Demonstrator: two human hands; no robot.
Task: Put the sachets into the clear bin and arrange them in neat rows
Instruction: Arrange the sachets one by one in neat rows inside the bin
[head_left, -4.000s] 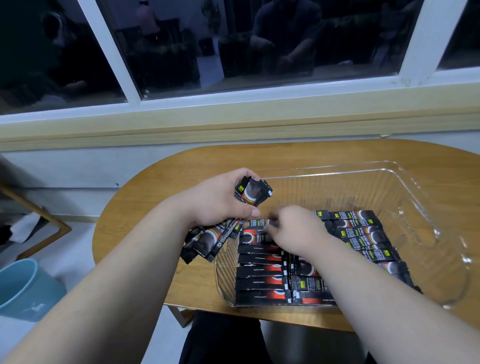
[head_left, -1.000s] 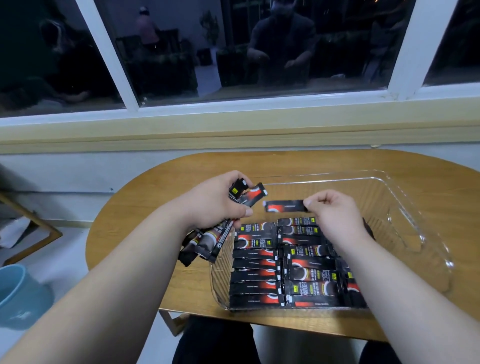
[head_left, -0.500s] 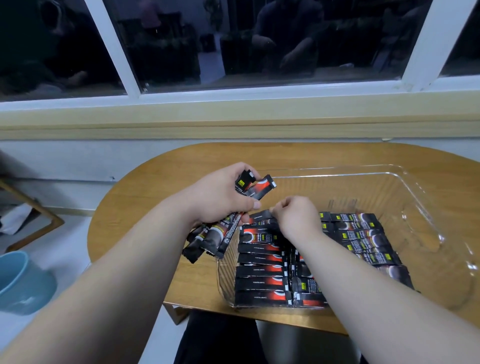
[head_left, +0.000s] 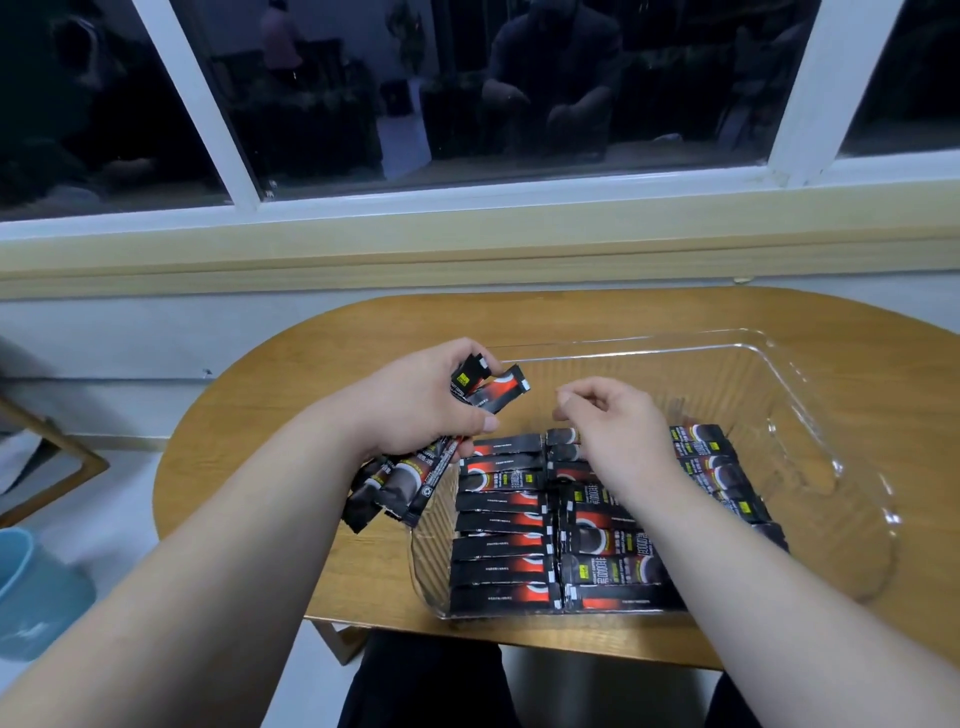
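Observation:
A clear plastic bin (head_left: 810, 415) sits on the wooden table (head_left: 322, 343). Black and red sachets (head_left: 501, 525) lie in rows across its near half; three columns show, the middle one partly under my right arm. My left hand (head_left: 415, 402) hovers over the bin's left rim, shut on a bundle of loose sachets (head_left: 400, 483) that fan out above and below the fist. My right hand (head_left: 608, 421) is raised over the far end of the rows, fingers curled and pinched together, with nothing visible in them.
The far and right parts of the bin (head_left: 753, 384) hold no sachets. A blue bucket (head_left: 36, 587) stands on the floor at the left, next to a wooden frame (head_left: 57, 467). A window sill (head_left: 467, 254) runs behind the table.
One second ago my right hand held a single sachet above the bin; half a second ago it pressed down on the rows. Now it has lifted, holding nothing. The left hand kept its bundle.

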